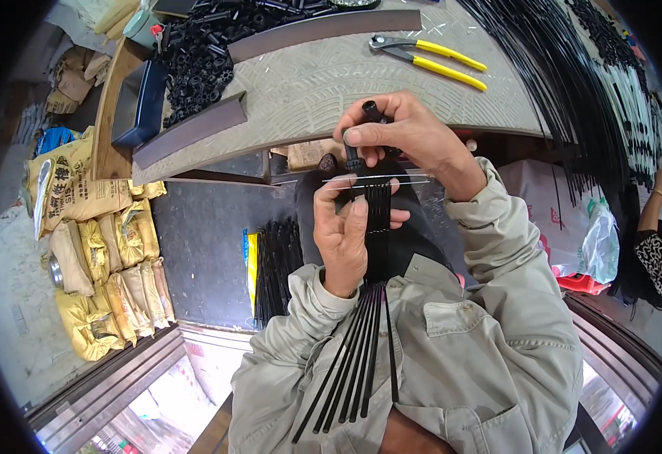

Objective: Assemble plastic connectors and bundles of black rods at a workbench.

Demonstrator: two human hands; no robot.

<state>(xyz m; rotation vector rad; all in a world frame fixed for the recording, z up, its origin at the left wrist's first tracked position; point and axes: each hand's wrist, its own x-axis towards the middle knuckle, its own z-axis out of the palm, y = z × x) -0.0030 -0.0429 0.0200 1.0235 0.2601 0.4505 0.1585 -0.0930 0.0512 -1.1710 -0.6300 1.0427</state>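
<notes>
Several thin black rods gripped in left hand, lower ends fanned out below it, right hand just above left, closed on black tubular pieces, yellow-handled pliers on bench beyond right hand, heaped black fittings up-left of both hands

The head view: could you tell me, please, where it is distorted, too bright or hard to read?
In the head view, the front edge of the grey patterned worktable bows; in the same view, glare washes out the bright opening at lower left; in this view too, the bundle of thin black rods partly merges with the dark cloth trousers.
</notes>
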